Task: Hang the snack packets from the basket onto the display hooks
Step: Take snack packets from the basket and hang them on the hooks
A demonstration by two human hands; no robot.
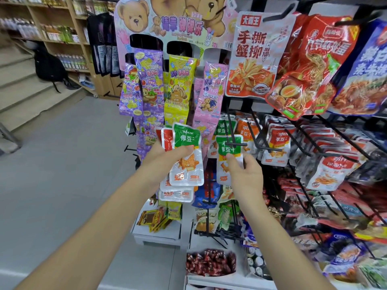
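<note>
My left hand grips a fanned stack of small snack packets, the front one green-topped with white lower half, red-topped ones behind it. My right hand pinches one green-topped packet by its lower part and holds its top against the tip of a black display hook. More green and orange packets of the same kind hang on hooks just behind. No basket is in view.
A wire rack of black hooks with many hanging snack packs fills the right. A bear-printed cardboard stand with candy strips rises behind my hands. Trays of sweets lie below. Grey floor, stairs and wooden shelves are at left.
</note>
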